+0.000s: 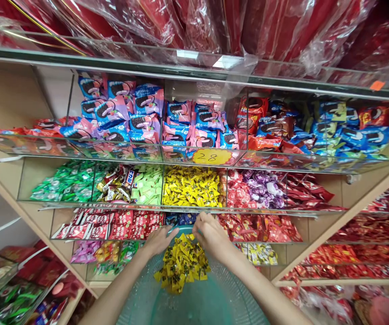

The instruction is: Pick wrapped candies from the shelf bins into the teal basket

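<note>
The left hand (pixel 159 240) and right hand (pixel 211 234) reach forward with fingers curled around the far rim of a translucent green basin (pixel 215 302), each gripping it beside a heap of yellow wrapped candies (pixel 182 265) lying inside. The fingertips are partly hidden behind the rim. Just above, a clear bin holds matching yellow candies (pixel 192 186). A yellow price tag (pixel 212 156) reads "28". Oreo packs (pixel 140 115) fill the upper shelf; other wrappers' print is too small to read.

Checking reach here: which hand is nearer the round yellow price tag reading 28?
Right. The right hand sits almost directly below the round yellow price tag; the left hand is lower-left, farther off.
</note>
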Demonstrator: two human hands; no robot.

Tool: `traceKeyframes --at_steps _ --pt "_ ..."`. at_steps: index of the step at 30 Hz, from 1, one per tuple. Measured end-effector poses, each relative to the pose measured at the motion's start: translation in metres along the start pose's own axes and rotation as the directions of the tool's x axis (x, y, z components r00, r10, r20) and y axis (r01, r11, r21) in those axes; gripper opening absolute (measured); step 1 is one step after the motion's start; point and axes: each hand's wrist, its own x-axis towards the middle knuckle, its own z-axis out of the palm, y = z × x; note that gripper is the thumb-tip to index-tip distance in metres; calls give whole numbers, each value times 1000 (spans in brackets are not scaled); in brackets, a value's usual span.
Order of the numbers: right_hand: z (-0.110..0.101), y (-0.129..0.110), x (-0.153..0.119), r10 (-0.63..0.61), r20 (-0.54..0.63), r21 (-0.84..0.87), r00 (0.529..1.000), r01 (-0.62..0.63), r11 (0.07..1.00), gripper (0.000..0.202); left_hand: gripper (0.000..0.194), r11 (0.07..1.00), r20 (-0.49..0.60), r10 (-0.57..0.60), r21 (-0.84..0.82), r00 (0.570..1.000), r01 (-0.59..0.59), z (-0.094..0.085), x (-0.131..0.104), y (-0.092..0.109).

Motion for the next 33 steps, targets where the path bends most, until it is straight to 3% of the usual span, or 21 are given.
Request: traceKeyframes --at_steps 5,12,28,33 --pt "43 17 -6 24 123 -83 992 -14 996 14 77 1000 9 6 -3 1000 -6 -2 0 0" --pt "69 30 -10 4 101 -230 995 20 973 15 75 1000 12 0 -4 1000 0 -4 1 2" --pt "90 24 -13 -16 108 -286 994 47 957 12 76 1000 20 -16 0 1000 16 -9 -2 7" --pt "88 18 -15 -27 105 -258 994 54 965 11 76 1000 21 -21 3 1000 20 -10 -3 7"
